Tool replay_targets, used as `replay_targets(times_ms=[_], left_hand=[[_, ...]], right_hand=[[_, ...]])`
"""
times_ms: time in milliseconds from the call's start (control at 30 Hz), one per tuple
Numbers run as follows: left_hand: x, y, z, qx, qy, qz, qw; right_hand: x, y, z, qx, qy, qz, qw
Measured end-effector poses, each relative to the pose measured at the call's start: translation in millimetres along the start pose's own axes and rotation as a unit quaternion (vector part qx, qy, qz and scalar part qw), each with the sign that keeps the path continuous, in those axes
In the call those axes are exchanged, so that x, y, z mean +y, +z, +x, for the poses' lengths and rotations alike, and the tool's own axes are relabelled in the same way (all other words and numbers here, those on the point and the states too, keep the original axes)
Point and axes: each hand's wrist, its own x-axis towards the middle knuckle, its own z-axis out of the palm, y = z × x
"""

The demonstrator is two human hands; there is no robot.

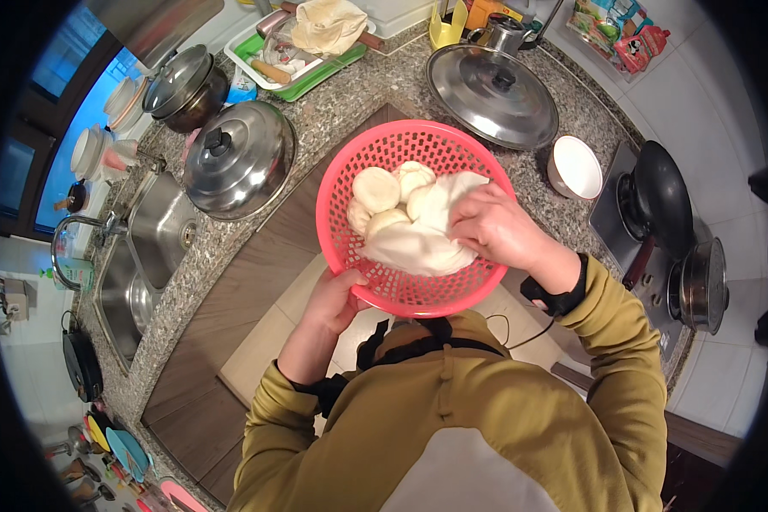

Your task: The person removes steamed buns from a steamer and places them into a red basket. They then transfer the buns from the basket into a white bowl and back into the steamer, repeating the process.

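Observation:
A pink plastic colander basket [416,301] is held up in front of me, my left hand [334,296] gripping its near-left rim. Inside lie several pale round buns [376,190], some with folded tops. A white cloth [422,249] covers part of them on the right and near side. My right hand [496,224] reaches over the right rim and has its fingers closed on the cloth. The fingertips are partly hidden in its folds.
Ahead on the granite counter lies a large steel lid [493,96], with a white bowl [574,168] to its right. A lidded steel pan [240,160] stands left, beside the sink [160,224]. On the right are the gas hob [653,281] and a black wok [664,198].

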Motion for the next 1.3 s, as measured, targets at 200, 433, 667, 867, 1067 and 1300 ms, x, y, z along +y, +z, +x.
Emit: replay_targets(times_ms=[200, 433, 667, 867, 1067, 1300], left_hand=[[2.1, 0.2, 1.3, -0.001, 0.028, 0.001, 1.0], [-1.1, 5.5, -6.6, -0.017, 0.016, -0.002, 1.0], [2.8, 5.9, -5.5, -0.002, -0.016, 0.009, 1.0], [2.1, 9.5, -9.5, 0.002, 0.017, -0.03, 0.999], [2.0, 5.7, -6.0, -0.007, 0.016, -0.009, 1.0], [-1.3, -0.5, -6.6, -0.023, 0.019, -0.022, 0.999]], right_hand=[[6.4, -20.2, -3.7, 0.064, 0.097, -0.021, 0.993], [4.1, -28.7, 16.4, 0.195, 0.089, 0.121, 0.969], [10.1, -29.4, 1.8, 0.21, 0.134, 0.156, 0.956], [-11.7, -26.2, 3.7, 0.07, 0.243, -0.192, 0.948], [-43.3, 32.2, 29.6, -0.025, -0.002, -0.22, 0.975], [-16.2, 31.9, 21.6, 0.014, -0.062, -0.151, 0.986]])
